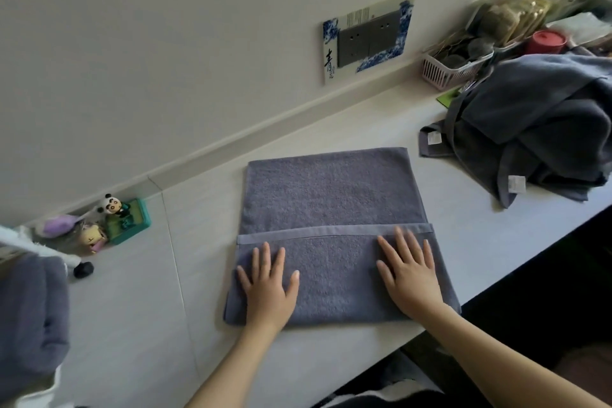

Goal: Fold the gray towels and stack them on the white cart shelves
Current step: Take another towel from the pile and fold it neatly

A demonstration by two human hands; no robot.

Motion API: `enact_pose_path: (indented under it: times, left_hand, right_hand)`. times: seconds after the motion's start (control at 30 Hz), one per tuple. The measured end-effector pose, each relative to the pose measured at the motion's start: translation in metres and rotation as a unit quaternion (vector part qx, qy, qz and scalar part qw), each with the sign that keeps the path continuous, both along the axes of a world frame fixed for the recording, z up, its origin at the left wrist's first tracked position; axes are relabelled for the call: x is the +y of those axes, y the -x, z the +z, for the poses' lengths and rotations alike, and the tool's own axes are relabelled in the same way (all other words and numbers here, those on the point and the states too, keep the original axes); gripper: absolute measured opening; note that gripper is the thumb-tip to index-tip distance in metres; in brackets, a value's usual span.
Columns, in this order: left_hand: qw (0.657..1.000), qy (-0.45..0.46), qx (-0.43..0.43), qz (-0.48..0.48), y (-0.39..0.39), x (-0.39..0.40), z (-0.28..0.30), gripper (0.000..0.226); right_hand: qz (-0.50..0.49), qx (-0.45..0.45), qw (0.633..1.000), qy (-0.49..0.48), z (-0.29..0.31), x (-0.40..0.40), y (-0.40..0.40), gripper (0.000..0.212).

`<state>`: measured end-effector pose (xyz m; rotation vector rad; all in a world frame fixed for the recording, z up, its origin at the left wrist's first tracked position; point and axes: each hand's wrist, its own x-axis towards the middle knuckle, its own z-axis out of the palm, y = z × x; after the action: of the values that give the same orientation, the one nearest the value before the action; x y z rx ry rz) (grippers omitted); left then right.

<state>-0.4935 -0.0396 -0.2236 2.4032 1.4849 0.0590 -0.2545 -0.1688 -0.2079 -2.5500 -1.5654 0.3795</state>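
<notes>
Both hands (pixel 267 288) (pixel 410 278), fingers (pixel 402 240) spread flat on gray towel (pixel 331 195); wall plaque (pixel 331 60) character "青".

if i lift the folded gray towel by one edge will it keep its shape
Probably not: the folded gray towel looks like soft terry, so it would likely droop and unfold. Both flat hands, left hand and right hand, are pressing its folded flap down.

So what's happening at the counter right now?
A person is partway through folding a gray towel on the white counter. The near edge is already folded over, and the left hand and right hand lie flat on that flap, pressing it down. A heap of unfolded gray towels waits at the right. The cart shelves are not clearly in view.
</notes>
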Motion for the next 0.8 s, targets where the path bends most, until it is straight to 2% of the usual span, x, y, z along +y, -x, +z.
enact_pose_path:
  times: [0.1, 0.17, 0.23, 0.4, 0.63, 0.73, 0.8]
  left_hand:
    - [0.978, -0.037, -0.116, -0.171, 0.009, -0.031, 0.005, 0.033]
    - [0.963, -0.023, -0.191, -0.189, 0.014, -0.044, -0.001, 0.025]
    - [0.957, 0.003, -0.222, -0.186, 0.021, -0.051, -0.010, 0.031]
    - [0.960, 0.016, -0.201, -0.193, 0.021, -0.045, -0.011, 0.040]
    - [0.972, 0.028, -0.198, -0.125, 0.006, -0.038, 0.000, 0.019]
    - [0.978, 0.071, -0.170, -0.100, -0.004, -0.035, 0.012, 0.010]
    - [0.982, 0.080, -0.140, -0.101, -0.006, -0.032, 0.017, 0.018]
  right_hand:
    - [0.110, 0.053, 0.987, -0.104, 0.004, -0.018, 0.023, 0.047]
    - [0.153, 0.088, 0.974, -0.143, 0.002, -0.033, 0.032, 0.039]
    - [0.164, 0.109, 0.971, -0.132, -0.002, -0.042, 0.036, 0.036]
    - [0.140, 0.096, 0.978, -0.123, -0.010, -0.041, 0.039, 0.038]
    - [0.076, 0.087, 0.978, -0.175, -0.009, -0.025, 0.046, 0.028]
    - [0.065, 0.101, 0.984, -0.133, -0.002, -0.020, 0.046, 0.022]
    - [0.060, 0.119, 0.988, -0.076, 0.005, -0.018, 0.046, 0.020]
